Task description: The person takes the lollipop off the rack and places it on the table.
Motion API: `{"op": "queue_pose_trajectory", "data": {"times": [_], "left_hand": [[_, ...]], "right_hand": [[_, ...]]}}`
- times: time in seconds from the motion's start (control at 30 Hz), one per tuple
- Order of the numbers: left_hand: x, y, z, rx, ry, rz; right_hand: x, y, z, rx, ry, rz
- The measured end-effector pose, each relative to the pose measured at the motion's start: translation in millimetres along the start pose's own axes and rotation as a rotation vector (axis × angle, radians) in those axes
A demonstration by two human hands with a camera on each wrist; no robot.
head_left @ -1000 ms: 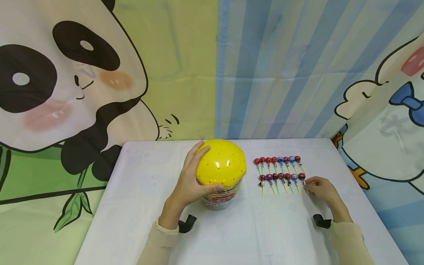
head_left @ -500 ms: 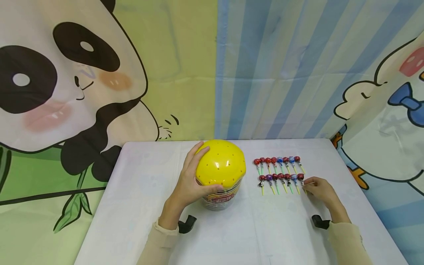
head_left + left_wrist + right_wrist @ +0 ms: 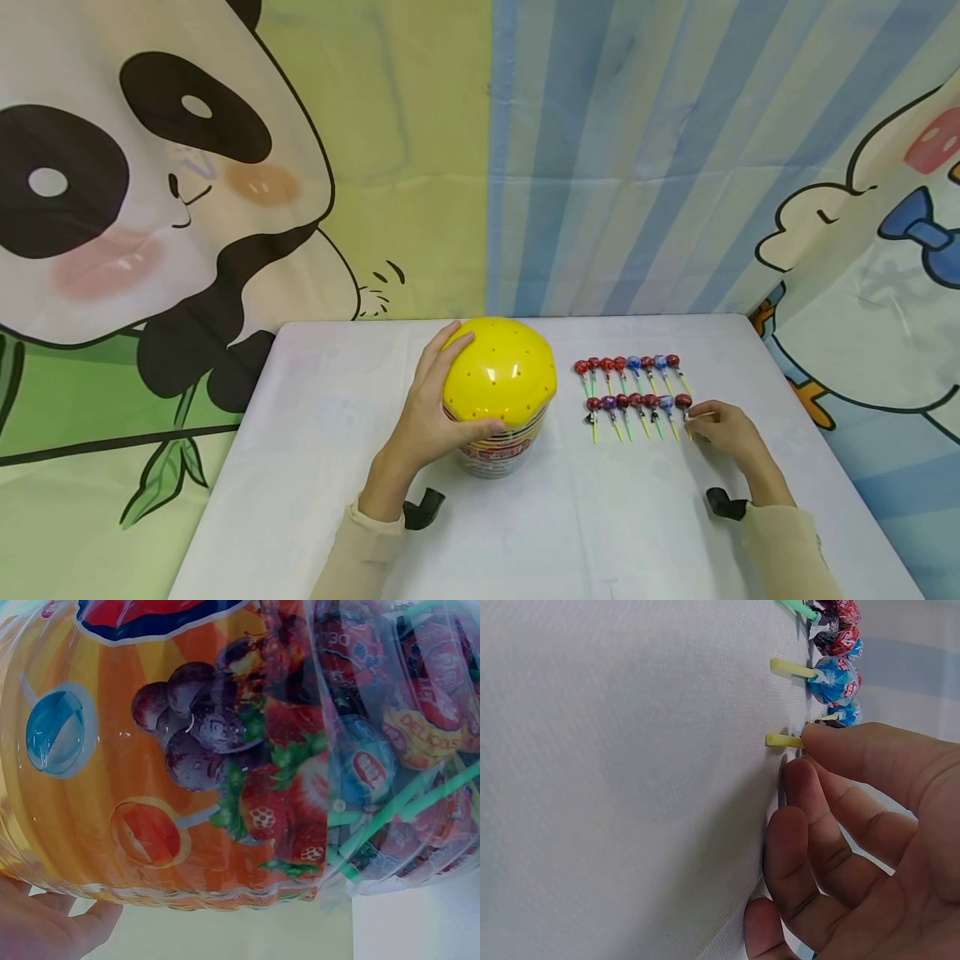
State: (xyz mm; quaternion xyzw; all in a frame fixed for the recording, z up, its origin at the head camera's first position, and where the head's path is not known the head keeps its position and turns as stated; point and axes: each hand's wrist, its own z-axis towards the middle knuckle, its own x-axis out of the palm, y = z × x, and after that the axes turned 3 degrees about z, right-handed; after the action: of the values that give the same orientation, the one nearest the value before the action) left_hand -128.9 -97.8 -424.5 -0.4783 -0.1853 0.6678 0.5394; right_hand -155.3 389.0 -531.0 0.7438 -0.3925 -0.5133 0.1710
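Note:
A clear plastic jar (image 3: 495, 454) with a dotted yellow lid (image 3: 501, 367) stands mid-table. My left hand (image 3: 431, 408) grips it around the lid, thumb on the near side and fingers over the far left. Through the jar's wall (image 3: 172, 847) wrapped lollipops (image 3: 364, 761) show in the left wrist view, beside a printed fruit label. My right hand (image 3: 723, 429) pinches the lollipop (image 3: 683, 401) at the right end of the nearer row. Its yellow stick (image 3: 780, 740) pokes out past the thumb in the right wrist view, close over the cloth.
Two rows of lollipops lie right of the jar: a farther row (image 3: 620, 363) and a nearer row (image 3: 636, 400), sticks toward me. A white cloth covers the table (image 3: 570, 533). Behind it hangs a cartoon curtain (image 3: 420, 167). A black wrist mount (image 3: 425, 508) sits at the left wrist.
The end lollipop shifts slightly left, then back right, under my right hand, which has moved a little left overall. My left hand and the jar stay in place.

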Motion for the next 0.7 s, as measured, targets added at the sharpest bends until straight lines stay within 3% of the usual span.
{"op": "queue_pose_trajectory", "data": {"times": [0.7], "left_hand": [[-3.4, 0.7, 2.2, 0.018, -0.010, 0.040]], "right_hand": [[1.5, 1.6, 1.6, -0.015, -0.033, -0.006]]}}
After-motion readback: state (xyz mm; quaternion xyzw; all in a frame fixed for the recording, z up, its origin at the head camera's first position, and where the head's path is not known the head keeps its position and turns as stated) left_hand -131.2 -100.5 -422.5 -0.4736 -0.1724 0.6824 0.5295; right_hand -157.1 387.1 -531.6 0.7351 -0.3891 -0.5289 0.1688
